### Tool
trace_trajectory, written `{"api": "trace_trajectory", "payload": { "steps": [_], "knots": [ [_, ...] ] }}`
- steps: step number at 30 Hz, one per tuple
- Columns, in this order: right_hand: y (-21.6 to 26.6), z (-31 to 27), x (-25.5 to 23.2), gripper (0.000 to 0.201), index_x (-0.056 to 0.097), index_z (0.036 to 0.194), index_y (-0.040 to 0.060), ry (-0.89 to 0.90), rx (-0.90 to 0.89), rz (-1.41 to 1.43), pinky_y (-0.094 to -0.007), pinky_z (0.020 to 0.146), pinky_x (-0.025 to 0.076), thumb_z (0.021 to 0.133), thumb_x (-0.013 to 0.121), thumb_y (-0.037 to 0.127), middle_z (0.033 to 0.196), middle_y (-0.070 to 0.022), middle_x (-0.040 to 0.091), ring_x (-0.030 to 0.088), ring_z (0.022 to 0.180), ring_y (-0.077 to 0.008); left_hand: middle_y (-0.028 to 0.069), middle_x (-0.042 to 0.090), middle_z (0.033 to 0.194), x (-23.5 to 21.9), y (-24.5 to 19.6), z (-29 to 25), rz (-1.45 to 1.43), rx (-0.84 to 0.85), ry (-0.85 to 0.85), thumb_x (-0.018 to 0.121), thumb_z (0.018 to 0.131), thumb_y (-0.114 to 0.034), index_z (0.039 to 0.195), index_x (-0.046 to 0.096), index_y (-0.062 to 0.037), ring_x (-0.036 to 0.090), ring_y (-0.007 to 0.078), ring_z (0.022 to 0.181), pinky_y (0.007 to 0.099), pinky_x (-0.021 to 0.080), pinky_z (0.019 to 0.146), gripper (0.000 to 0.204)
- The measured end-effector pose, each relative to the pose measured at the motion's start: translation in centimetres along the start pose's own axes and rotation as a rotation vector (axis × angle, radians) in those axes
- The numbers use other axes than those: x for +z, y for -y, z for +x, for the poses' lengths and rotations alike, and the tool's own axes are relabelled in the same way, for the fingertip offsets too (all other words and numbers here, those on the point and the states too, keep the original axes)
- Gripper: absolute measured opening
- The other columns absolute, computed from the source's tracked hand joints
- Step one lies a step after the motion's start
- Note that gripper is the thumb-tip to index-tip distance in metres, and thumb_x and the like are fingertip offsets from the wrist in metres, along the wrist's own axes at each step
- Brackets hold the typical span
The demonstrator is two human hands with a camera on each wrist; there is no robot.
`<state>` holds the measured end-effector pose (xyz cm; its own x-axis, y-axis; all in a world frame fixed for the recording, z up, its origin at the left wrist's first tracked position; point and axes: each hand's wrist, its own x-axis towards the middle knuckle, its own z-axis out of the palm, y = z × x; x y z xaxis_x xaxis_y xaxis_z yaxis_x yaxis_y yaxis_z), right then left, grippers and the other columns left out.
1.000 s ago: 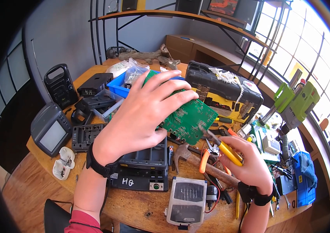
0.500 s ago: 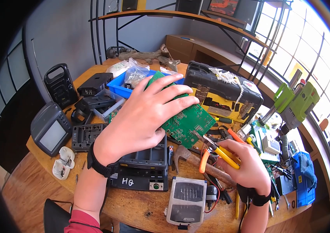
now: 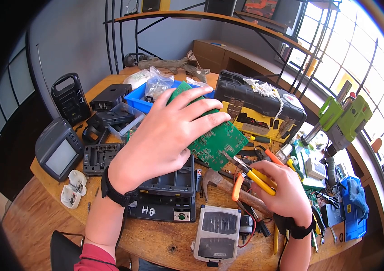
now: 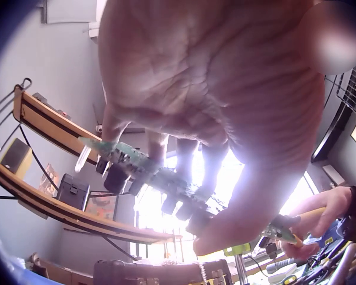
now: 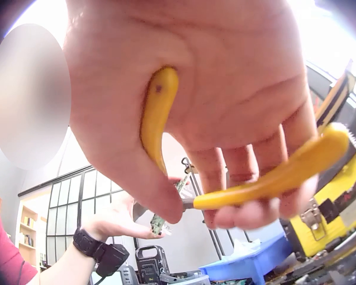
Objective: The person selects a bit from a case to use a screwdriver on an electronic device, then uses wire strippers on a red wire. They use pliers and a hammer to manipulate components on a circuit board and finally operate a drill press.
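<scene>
Green circuit board is held tilted above the hammer, fingers of the left hand clamped on it. Right hand: fingers curled round yellow-handled pliers, also above the hammer, tips near the board's edge; contact cannot be determined. Left of the hammer, a device marked HQ rests on the worktop.

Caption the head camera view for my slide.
Left hand grips a green circuit board; right hand holds yellow-handled pliers by its edge.
</scene>
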<state>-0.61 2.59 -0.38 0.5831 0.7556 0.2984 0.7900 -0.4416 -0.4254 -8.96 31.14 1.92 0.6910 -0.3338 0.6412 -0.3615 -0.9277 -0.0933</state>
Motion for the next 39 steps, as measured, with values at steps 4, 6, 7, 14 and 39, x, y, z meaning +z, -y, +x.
{"api": "trace_trajectory", "payload": {
  "steps": [4, 6, 7, 14, 39],
  "knots": [
    [0.8, -0.2, -0.4, 0.040, 0.067, 0.115, 0.0063, 0.016, 0.018, -0.017, -0.0416, 0.075, 0.056, 0.078, 0.078, 0.017, 0.091, -0.0158, 0.073, 0.071, 0.084, -0.0381, 0.0066, 0.060, 0.141, 0.4, 0.2, -0.1, -0.039, 0.009, -0.005, 0.073, 0.067, 0.003, 0.136, 0.063, -0.0146, 0.046, 0.0319, 0.144, 0.0529, 0.037, 0.118, 0.072],
    [0.2, 0.2, -0.1, 0.040, 0.067, 0.116, 0.0067, -0.023, -0.019, -0.026, -0.0415, 0.075, 0.056, 0.078, 0.078, 0.017, 0.092, -0.0158, 0.073, 0.071, 0.084, -0.0375, 0.0067, 0.060, 0.141, -0.1, -0.1, 0.0, -0.022, -0.006, -0.011, 0.073, 0.067, 0.003, 0.136, 0.063, -0.0144, 0.046, 0.0320, 0.144, 0.0522, 0.037, 0.117, 0.072],
    [0.0, 0.3, 0.0, 0.040, 0.068, 0.116, 0.0071, -0.064, -0.059, -0.034, -0.0414, 0.075, 0.056, 0.078, 0.078, 0.017, 0.092, -0.0157, 0.073, 0.071, 0.084, -0.0370, 0.0067, 0.060, 0.140, -0.3, -0.2, 0.1, -0.002, -0.020, -0.018, 0.073, 0.067, 0.003, 0.136, 0.063, -0.0141, 0.047, 0.0321, 0.143, 0.0514, 0.038, 0.116, 0.072],
    [0.2, 0.1, -0.1, 0.040, 0.068, 0.116, 0.0055, -0.073, -0.046, -0.011, -0.0410, 0.076, 0.057, 0.078, 0.075, 0.015, 0.096, -0.0162, 0.073, 0.072, 0.085, -0.0359, 0.0068, 0.061, 0.139, -0.2, -0.1, 0.0, 0.002, -0.008, -0.035, 0.073, 0.066, 0.002, 0.134, 0.064, -0.0136, 0.049, 0.0329, 0.141, 0.0501, 0.041, 0.113, 0.070],
    [0.1, 0.3, -0.7, 0.047, 0.065, 0.129, 0.0024, -0.089, -0.031, 0.084, -0.0402, 0.092, 0.054, 0.084, 0.074, 0.008, 0.114, -0.0185, 0.070, 0.069, 0.105, -0.0374, 0.0087, 0.060, 0.140, -1.2, -0.8, 0.0, -0.002, -0.111, -0.046, 0.081, 0.065, -0.006, 0.138, 0.060, -0.0150, 0.049, 0.0332, 0.140, 0.0555, 0.033, 0.120, 0.077]
  ]
}}
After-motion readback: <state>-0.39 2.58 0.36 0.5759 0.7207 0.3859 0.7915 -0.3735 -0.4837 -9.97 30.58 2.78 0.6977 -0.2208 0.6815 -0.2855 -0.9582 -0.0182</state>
